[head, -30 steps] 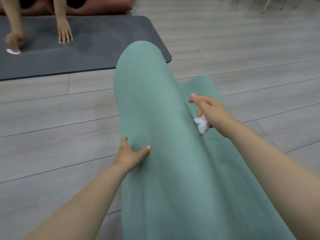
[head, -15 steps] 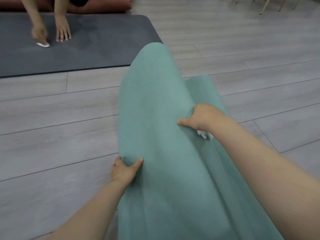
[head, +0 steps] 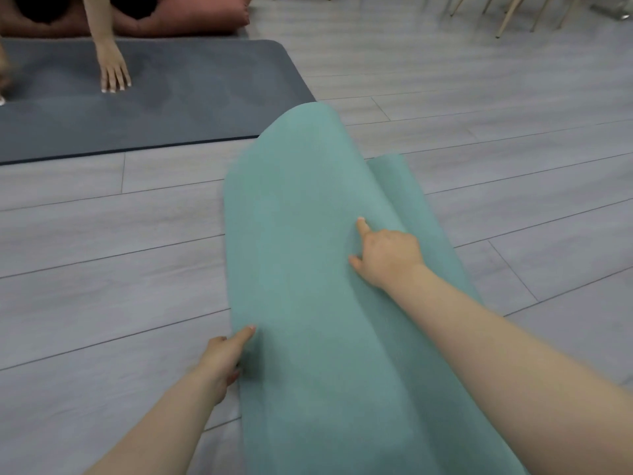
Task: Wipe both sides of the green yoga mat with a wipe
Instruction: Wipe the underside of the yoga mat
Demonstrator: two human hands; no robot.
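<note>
Far left, another person's hand [head: 114,72] lies flat with fingers spread on a dark grey mat [head: 191,97], and behind it a reddish cushion [head: 178,20] sits against the far edge of that mat. Grey plank flooring [head: 102,252] fills the space between that mat and mine.

My left hand [head: 222,358] is at the near left edge of the green yoga mat [head: 301,234]. My thumb lies on top of the surface and my fingers curl under the edge, so I am pinching the mat there.

The green yoga mat runs away from me down the middle of the floor, its upper layer lifted and folded over in a rounded hump, with a lower layer showing flat on the floor just to the right of the fold.

My right hand [head: 387,255] rests on the folded layer near its right side, forefinger stretched forward, other fingers curled under the palm. I cannot tell whether the wipe is inside that hand, since the palm hides it.

Far right, pale chair legs [head: 507,15] stand on the floor.
</note>
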